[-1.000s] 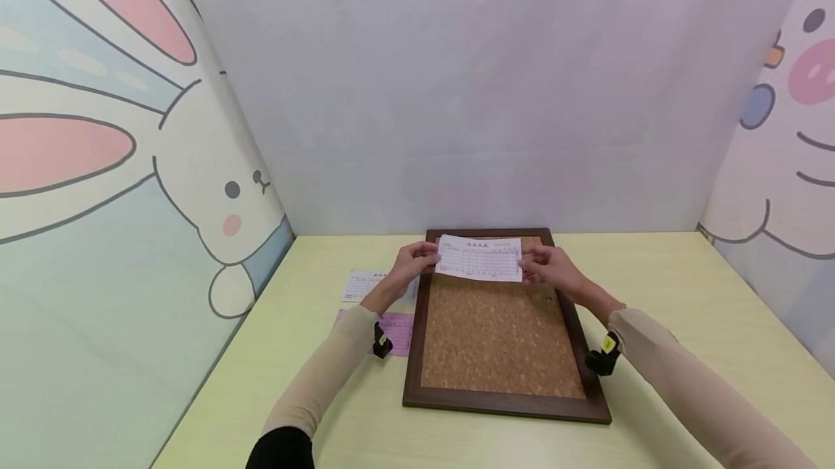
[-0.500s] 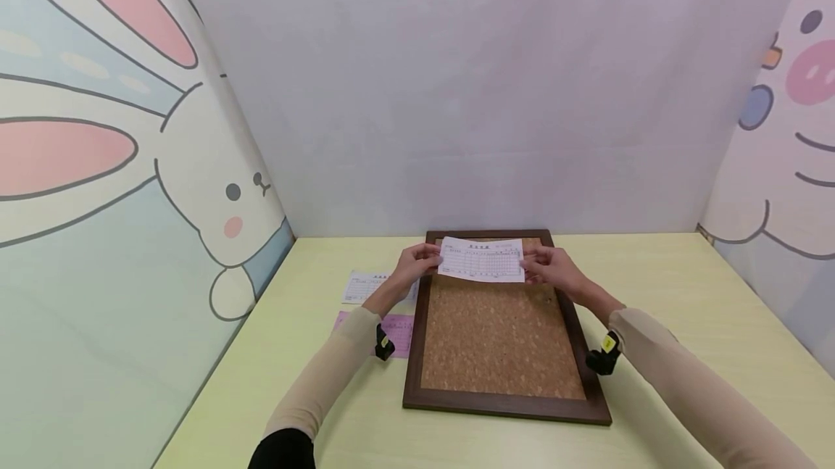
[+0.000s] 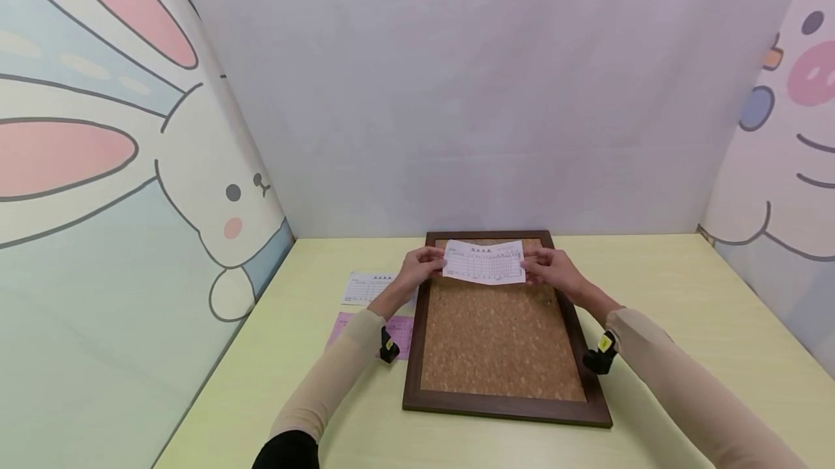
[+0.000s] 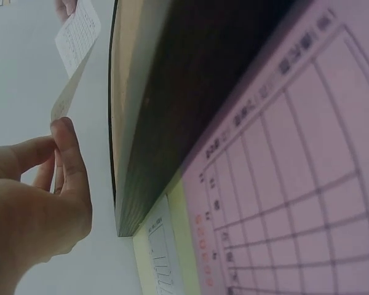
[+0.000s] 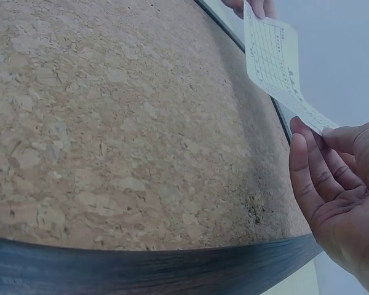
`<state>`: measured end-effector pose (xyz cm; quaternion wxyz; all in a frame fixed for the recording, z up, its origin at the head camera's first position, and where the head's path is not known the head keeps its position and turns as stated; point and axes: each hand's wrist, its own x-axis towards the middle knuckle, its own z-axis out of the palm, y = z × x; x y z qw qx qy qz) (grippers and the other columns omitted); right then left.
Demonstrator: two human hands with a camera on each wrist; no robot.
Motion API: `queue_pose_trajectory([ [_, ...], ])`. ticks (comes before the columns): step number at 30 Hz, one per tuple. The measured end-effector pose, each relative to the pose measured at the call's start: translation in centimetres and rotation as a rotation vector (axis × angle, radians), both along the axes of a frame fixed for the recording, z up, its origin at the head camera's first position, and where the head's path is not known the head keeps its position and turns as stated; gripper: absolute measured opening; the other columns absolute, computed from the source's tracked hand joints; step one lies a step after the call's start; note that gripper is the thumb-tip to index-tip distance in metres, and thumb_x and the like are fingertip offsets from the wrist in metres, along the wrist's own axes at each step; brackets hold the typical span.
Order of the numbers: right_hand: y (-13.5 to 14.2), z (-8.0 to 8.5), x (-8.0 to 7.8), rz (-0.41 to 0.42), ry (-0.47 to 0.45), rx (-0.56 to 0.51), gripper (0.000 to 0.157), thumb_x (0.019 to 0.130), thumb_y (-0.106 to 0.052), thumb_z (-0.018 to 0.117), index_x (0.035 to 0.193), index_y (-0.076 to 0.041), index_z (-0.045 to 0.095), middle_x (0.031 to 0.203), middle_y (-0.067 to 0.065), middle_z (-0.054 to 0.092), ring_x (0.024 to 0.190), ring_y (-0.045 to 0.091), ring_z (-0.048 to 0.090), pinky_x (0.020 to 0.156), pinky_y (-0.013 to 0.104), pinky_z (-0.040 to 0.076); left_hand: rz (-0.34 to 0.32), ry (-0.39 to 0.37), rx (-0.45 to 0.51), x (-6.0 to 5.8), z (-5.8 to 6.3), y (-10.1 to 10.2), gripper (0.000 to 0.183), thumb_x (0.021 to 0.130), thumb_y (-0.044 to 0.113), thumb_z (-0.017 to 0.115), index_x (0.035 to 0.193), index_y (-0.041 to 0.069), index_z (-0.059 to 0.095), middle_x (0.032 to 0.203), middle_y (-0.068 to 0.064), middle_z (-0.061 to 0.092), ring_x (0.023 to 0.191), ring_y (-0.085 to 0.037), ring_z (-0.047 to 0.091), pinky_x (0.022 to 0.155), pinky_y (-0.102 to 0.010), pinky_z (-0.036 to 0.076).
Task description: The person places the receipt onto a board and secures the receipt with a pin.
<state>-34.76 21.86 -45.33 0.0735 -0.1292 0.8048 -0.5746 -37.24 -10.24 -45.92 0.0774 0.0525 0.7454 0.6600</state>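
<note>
Left hand: the left hand is stretched forward over the corkboard's left frame edge; the left end of the white printed slip is pinched between thumb and fingers.
Right hand: the right hand is reached forward from the right, and the slip's right end is pinched in its fingertips.
Slip: it is held level between both hands, above the far end of the corkboard; whether it touches the cork cannot be told.
Corkboard: it is laid flat on the yellow-green surface, dark wooden frame around it.
Other papers: a white form and a pink form are laid on the surface just left of the frame.
</note>
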Motion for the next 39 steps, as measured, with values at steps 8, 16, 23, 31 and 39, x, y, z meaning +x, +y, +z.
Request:
queue_pose_trajectory([
  [8, 0.1, -0.5, -0.3, -0.011, -0.01, -0.006, 0.046, 0.104, -0.017, 0.06, 0.14, 0.01, 0.052, 0.113, 0.026, 0.07, 0.083, 0.012, 0.067, 0.075, 0.03, 0.061, 0.007, -0.004, 0.028, 0.0, -0.3, 0.1, 0.026, 0.099, 0.008, 0.066, 0.123, -0.001, 0.067, 0.1, -0.002, 0.068, 0.082, -0.01, 0.064, 0.083, -0.031, 0.059],
  [16, 0.2, -1.0, -0.8, -0.023, -0.016, 0.003, 0.046, 0.104, -0.017, 0.06, 0.139, 0.011, 0.052, 0.108, 0.02, 0.072, 0.081, 0.01, 0.067, 0.074, 0.027, 0.061, 0.013, -0.004, 0.033, -0.1, -0.3, 0.1, 0.025, 0.099, 0.007, 0.066, 0.122, -0.001, 0.067, 0.097, 0.0, 0.068, 0.08, -0.009, 0.064, 0.08, -0.029, 0.058],
  [23, 0.1, -1.4, -1.4, -0.013, -0.024, -0.023, 0.045, 0.104, -0.015, 0.06, 0.138, 0.012, 0.051, 0.109, 0.02, 0.073, 0.081, 0.007, 0.069, 0.074, 0.027, 0.061, 0.018, -0.002, 0.032, -0.4, -0.4, -0.1, 0.026, 0.099, 0.008, 0.066, 0.123, -0.001, 0.066, 0.098, -0.001, 0.068, 0.081, -0.01, 0.064, 0.08, -0.029, 0.058],
  [31, 0.1, -1.8, -2.2, -0.015, -0.036, -0.039, 0.049, 0.104, -0.017, 0.06, 0.141, 0.014, 0.049, 0.113, 0.024, 0.072, 0.081, 0.008, 0.07, 0.074, 0.027, 0.061, 0.025, -0.002, 0.046, -0.9, -1.0, 0.0, 0.025, 0.099, 0.007, 0.066, 0.122, -0.003, 0.067, 0.096, -0.001, 0.068, 0.078, -0.009, 0.064, 0.077, -0.026, 0.057],
  [39, 0.3, -2.1, -2.8, -0.02, -0.061, -0.061, 0.052, 0.104, -0.017, 0.06, 0.142, 0.015, 0.046, 0.113, 0.021, 0.073, 0.08, 0.007, 0.069, 0.073, 0.026, 0.061, 0.026, 0.01, 0.019, -1.4, -1.3, 0.3, 0.026, 0.099, 0.007, 0.066, 0.123, -0.003, 0.067, 0.101, -0.006, 0.069, 0.079, -0.008, 0.064, 0.079, -0.027, 0.059],
])
